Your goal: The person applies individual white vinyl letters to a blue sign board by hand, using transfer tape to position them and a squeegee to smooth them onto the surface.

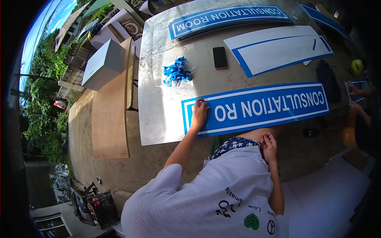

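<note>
A blue sign panel [274, 107] with a white border lies at the table's near edge. Its white letters, upside down from here, read "CONSULTATION RO". My left hand [199, 114] rests on the panel's left end, its bent fingers touching the surface and covering part of it. Down by my thigh is my right hand [270, 147], off the panel, with fingers curled together. Whatever they may hold is too small to make out. Beyond the panel sits a pile of blue scraps [177, 72], and a black phone [220, 58] lies to its right.
Stacked blue signs [230, 20] lie at the table's far side. A white panel with blue edging [281, 49] is nearer. At far right, another person's hands [355, 105] hold a small blue piece. A plywood board [109, 123] and grey box [104, 65] stand left of the table.
</note>
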A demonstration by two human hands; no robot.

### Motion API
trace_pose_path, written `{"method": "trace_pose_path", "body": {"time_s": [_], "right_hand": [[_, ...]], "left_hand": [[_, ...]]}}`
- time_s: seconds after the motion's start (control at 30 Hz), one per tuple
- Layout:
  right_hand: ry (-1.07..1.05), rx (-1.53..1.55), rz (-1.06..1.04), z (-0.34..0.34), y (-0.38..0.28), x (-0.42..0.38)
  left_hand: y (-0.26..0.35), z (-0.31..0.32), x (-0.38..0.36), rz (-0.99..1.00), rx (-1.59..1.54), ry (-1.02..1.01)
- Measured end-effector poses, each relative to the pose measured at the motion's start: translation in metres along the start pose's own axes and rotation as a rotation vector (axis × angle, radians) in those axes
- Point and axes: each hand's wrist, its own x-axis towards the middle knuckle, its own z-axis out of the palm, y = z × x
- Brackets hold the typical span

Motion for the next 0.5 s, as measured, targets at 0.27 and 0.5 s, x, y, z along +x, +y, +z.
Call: {"method": "trace_pose_path", "body": {"time_s": [0.27,0.5], "right_hand": [[-0.012,0.011,0.006,-0.001,0.000,0.000],[-0.013,0.031,-0.003,-0.001,0.001,-0.002]], "left_hand": [[-0.003,0.005,0.002,0.063,0.068,0.033],[0.004,-0.002,0.001,0.053,0.025,0.015]]}}
